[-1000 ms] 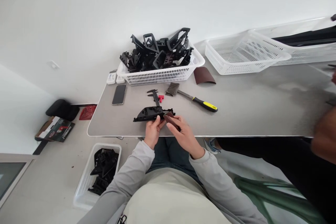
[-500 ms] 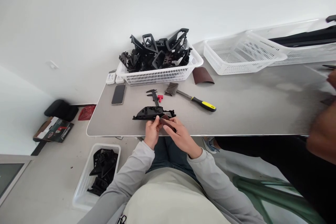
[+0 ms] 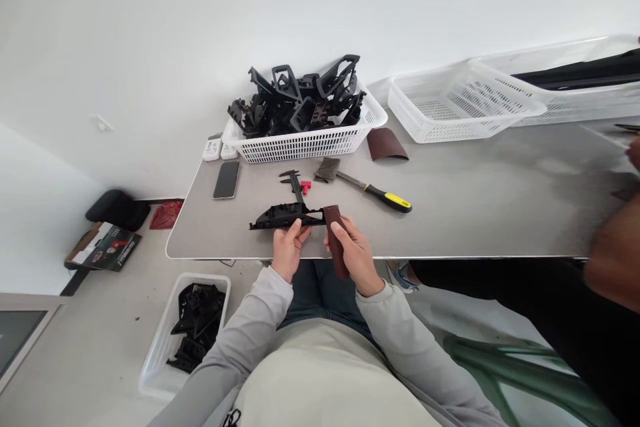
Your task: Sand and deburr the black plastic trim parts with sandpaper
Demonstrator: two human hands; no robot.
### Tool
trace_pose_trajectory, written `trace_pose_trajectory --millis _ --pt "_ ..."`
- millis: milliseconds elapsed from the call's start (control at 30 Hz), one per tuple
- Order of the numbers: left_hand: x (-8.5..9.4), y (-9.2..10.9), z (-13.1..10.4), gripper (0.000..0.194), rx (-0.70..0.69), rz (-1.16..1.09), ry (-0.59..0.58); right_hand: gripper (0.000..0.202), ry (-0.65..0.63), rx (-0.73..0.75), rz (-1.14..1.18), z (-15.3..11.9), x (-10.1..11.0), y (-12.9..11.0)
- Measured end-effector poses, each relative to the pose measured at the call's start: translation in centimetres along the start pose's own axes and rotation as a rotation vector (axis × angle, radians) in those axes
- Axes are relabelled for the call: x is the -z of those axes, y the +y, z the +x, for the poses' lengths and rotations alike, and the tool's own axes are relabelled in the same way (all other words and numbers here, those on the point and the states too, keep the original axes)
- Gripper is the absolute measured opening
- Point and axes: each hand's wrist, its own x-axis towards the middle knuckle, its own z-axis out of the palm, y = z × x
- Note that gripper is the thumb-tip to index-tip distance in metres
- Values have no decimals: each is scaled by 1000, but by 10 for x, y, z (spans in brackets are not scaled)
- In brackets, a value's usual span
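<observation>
My left hand (image 3: 289, 248) is closed on a long black plastic part (image 3: 281, 215) near the table's front edge. Between the thumb and fingers of my right hand (image 3: 354, 250) is a folded brown sandpaper strip (image 3: 336, 240), which overlaps the part's right end. Just behind the part lie a black caliper (image 3: 295, 184) and a small red piece (image 3: 305, 187). A file (image 3: 383, 196) with a black and yellow handle rests to the right, its tip by a crumpled dark grey piece (image 3: 327, 169). Another brown sheet (image 3: 387, 145) lies curved behind it.
A white basket (image 3: 300, 147) heaped with black parts stands at the back of the grey table (image 3: 475, 213). Right of it is another white basket (image 3: 450, 130). A phone (image 3: 227, 179) lies left. A floor basket (image 3: 150, 363) holds black parts. Another person's arm (image 3: 613, 253) is at far right.
The brown strip has turned from lying aslant under my fingers to nearly upright, at the part's right end. My right hand has shifted slightly right, and the black part slightly left.
</observation>
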Motion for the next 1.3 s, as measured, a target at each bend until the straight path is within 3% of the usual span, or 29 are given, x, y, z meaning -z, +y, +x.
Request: trace_pose_trajectory --millis 200,300,467,567,667,800,933,1133,1300 --pt "-6 -3 -5 29 133 -27 -55 39 -71 -27 51 -1 -4 1" --pt "-11 -9 -7 28 125 16 -113 38 -106 -32 65 -2 -5 1" --pt "-14 -13 -7 26 100 64 -94 39 -132 -42 71 -3 -1 0" --pt "-13 -11 -9 26 74 60 -74 39 -66 24 -38 -1 4 0" --pt "-10 -9 -11 29 43 72 -83 37 -31 198 -224 -1 11 -1" --pt "-5 -9 -12 34 -4 110 -119 35 -161 382 -464 -8 11 -7" --pt "-1 -9 -14 40 -46 158 -173 39 -261 400 -640 -14 8 -10" --pt "1 -8 -14 39 -92 158 -178 39 -171 415 -740 -13 9 -11" --pt "-4 -7 -15 38 -50 118 -160 38 -230 421 -721 -16 5 -12"
